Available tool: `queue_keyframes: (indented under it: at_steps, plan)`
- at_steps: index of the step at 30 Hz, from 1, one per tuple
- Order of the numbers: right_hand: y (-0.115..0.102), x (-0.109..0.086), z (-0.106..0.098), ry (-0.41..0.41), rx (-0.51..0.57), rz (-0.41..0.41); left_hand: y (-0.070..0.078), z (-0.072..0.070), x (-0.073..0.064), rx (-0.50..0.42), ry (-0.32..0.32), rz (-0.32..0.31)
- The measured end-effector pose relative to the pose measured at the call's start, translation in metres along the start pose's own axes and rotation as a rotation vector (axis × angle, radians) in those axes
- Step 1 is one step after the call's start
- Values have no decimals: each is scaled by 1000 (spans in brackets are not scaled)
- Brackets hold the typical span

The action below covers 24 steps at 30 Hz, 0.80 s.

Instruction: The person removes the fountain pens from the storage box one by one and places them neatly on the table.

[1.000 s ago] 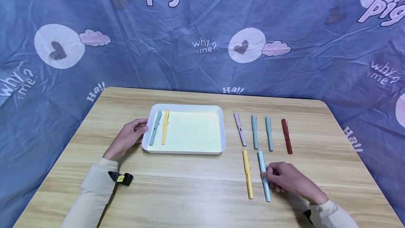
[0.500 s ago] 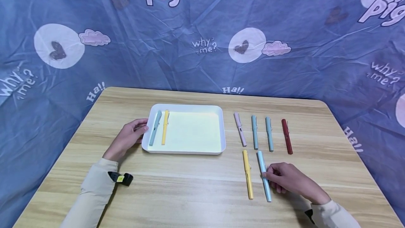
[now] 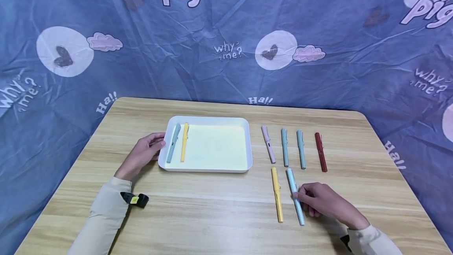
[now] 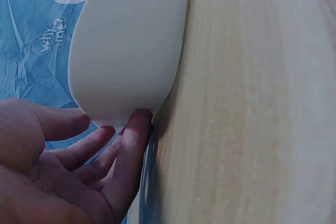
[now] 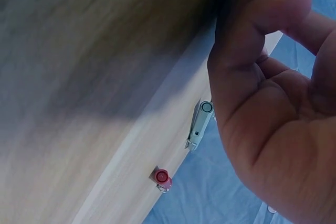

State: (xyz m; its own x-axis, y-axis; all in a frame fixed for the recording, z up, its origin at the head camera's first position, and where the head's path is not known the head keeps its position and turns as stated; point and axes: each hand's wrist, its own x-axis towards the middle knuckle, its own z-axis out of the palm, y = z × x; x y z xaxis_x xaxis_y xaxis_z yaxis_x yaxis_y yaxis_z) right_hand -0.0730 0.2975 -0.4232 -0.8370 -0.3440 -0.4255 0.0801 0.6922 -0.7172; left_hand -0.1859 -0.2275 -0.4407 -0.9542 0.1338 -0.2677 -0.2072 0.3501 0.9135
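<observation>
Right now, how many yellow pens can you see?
2. One yellow pen lies in the white tray, beside a teal pen. The other yellow pen lies on the table, next to the light blue pen that the right hand touches.

On far blue cloth (image 3: 209, 82) I read "pig" left of middle and at right; "why me?" and "Ha!!" each at left, middle, right. My left wrist view: "why me?" too.
</observation>
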Motion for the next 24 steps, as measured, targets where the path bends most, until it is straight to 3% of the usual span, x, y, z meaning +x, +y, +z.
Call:
queue_keyframes:
  at_steps: [24]
  plan:
    - [1, 2, 3, 25, -4, 5, 1, 0, 0, -3, -1, -2]
